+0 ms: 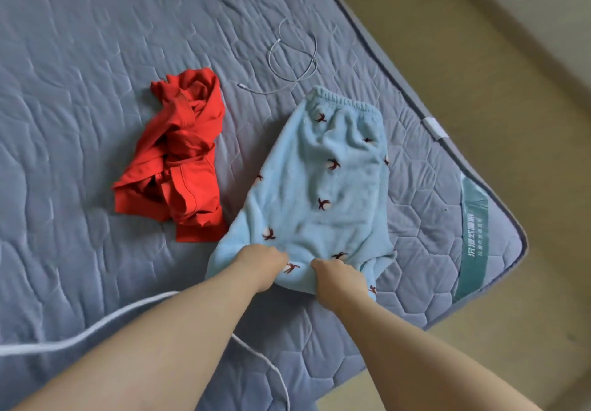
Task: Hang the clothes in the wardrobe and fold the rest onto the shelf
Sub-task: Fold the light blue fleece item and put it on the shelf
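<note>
Light blue fleece trousers (323, 187) with small dark red bird marks lie on the blue quilted mattress (80, 107), folded over, their elastic waistband at the far end. My left hand (260, 265) and my right hand (339, 278) sit side by side at the near edge of the trousers, each with its fingers closed on the fleece. A crumpled red garment (179, 158) lies just left of the trousers, touching their lower left edge.
A thin white cable (287, 62) lies looped on the mattress beyond the trousers. A thicker white cord (96, 327) runs across the near part of the bed under my left arm. The mattress corner (521, 241) is to the right, with beige floor (479, 91) past it.
</note>
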